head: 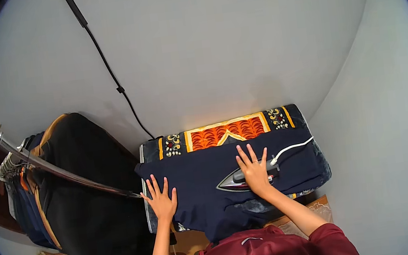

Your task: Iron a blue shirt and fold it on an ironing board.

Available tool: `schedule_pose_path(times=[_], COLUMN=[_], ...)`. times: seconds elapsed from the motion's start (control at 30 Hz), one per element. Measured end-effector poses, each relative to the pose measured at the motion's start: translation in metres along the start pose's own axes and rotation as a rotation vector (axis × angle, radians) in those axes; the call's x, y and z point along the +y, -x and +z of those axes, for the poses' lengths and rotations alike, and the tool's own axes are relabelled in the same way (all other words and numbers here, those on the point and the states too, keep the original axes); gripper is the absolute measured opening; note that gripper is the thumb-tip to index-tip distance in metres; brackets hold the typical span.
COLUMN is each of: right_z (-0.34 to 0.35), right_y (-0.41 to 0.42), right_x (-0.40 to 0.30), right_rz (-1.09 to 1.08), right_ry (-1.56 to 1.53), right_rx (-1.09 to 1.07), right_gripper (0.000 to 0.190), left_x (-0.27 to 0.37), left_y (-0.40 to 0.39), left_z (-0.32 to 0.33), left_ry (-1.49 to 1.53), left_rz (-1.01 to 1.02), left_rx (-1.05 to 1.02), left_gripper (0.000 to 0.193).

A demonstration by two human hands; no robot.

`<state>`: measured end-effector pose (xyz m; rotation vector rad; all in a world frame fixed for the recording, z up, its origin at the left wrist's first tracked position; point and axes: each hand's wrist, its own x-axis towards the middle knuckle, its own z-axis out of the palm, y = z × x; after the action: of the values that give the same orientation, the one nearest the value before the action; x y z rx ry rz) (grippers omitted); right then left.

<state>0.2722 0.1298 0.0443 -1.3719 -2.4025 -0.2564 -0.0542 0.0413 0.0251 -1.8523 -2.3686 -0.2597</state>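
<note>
A dark navy garment (pixel 198 178) lies spread over a padded surface covered by a patterned plush rug (pixel 223 132). At its left end, my left hand (pixel 160 201) is palm down with fingers spread, resting at the cloth's edge. A clothes iron (pixel 231 182) with a grey and dark red body sits flat on the garment, tip pointing left. My right hand (pixel 255 172) is over the iron's rear half, fingers fanned out past it and not wrapped around the handle. Part of the handle is hidden beneath that hand. The garment's near side hangs over the front edge towards me.
Left of the ironing surface, a metal rail (pixel 76 173) carries hangers with dark clothes (pixel 94 202). The iron's white cord (pixel 292 146) runs off to the right. A black cable (pixel 104 63) descends the grey wall (pixel 217 49) behind. Another wall (pixel 377 136) rises at right.
</note>
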Motion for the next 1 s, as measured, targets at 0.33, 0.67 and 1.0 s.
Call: schedule_pose_path(times=[0.33, 0.67, 1.0], right_z=[-0.013, -0.032, 0.007], right_y=[0.012, 0.049, 0.008], right_x=[0.03, 0.129, 0.071], right_rz=[0.058, 0.344, 0.093], right_ry=[0.059, 0.14, 0.033], right_rx=[0.002, -0.024, 0.109], right_gripper=[0.042, 0.054, 0.056], left_x=[0.002, 0.001, 0.001], left_y=[0.001, -0.001, 0.001], left_z=[-0.002, -0.006, 0.0], left_ry=[0.008, -0.002, 0.01], left_rz=[-0.014, -0.029, -0.026], left_rx=[-0.038, -0.056, -0.029], left_gripper=[0.051, 0.051, 0.052])
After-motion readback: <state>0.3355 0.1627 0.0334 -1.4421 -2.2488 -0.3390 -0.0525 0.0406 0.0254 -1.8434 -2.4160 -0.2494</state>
